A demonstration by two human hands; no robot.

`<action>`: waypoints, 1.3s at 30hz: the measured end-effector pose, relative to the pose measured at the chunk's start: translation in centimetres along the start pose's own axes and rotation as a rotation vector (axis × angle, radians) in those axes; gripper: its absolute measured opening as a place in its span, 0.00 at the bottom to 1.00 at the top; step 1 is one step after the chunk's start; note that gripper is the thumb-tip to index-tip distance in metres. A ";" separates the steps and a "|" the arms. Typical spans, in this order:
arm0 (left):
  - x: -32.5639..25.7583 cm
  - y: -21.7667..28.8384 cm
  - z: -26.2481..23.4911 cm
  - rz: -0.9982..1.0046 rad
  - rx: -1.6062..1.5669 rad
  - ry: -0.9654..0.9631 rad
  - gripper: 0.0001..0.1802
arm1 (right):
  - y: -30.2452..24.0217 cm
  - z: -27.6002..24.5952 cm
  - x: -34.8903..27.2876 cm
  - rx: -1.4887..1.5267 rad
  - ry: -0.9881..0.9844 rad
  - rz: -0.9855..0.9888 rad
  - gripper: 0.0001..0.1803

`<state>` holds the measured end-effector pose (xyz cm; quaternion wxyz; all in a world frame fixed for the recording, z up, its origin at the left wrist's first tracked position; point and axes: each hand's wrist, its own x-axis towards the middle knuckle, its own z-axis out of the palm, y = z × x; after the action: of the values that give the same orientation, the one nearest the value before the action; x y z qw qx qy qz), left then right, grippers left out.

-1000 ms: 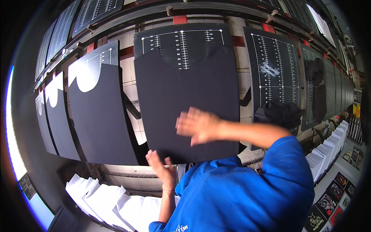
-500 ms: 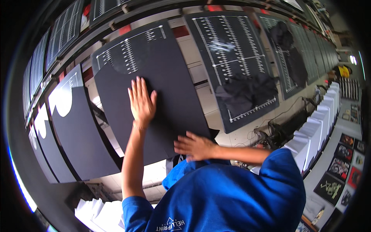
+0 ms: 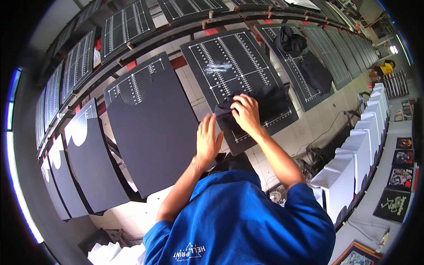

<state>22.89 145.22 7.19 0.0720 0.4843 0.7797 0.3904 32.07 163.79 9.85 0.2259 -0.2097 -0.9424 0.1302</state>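
Crumpled black fabric (image 3: 274,104) lies on the lower half of a dark board (image 3: 249,57) with white ruler-like markings. My right hand (image 3: 246,114) is on its left part, fingers curled and pinching the cloth. My left hand (image 3: 207,138) hovers just left of that board, fingers stretched out and slightly blurred, holding nothing. To the left, a flat black fabric piece (image 3: 154,137) with a curved neckline cut covers most of another marked board (image 3: 119,84). The fabric looks smooth, and the board's upper part shows above it.
More fabric-covered boards (image 3: 99,154) stand at left. Bunched black fabric (image 3: 316,73) lies on the board to the right. A dark metal rail (image 3: 176,33) runs behind the boards. White sheets (image 3: 340,170) line the right side; cables (image 3: 318,137) lie on the tiled floor.
Both hands have left the flat black fabric and moved right. My right hand now grips the crumpled fabric on the neighbouring board; my left is beside that board. The view has shifted right.
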 end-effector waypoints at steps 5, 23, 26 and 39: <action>13.9 4.2 1.1 0.201 -0.160 0.232 0.07 | 4.5 -8.3 6.7 0.564 -0.059 0.006 0.05; 26.7 22.1 -7.0 0.224 0.370 0.696 0.09 | 16.9 -39.2 13.6 0.145 0.049 -0.028 0.18; 26.9 23.2 -11.5 0.243 0.333 0.772 0.05 | 18.7 -41.1 13.8 -0.066 0.408 -0.073 0.14; 23.6 22.8 -22.3 0.364 0.692 0.471 0.13 | 21.9 -43.9 16.1 -0.215 0.591 0.257 0.14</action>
<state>15.57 157.53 44.21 -0.3432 0.5071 0.7615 0.2126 47.43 196.99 46.28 0.4479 -0.3779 -0.8103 -0.0089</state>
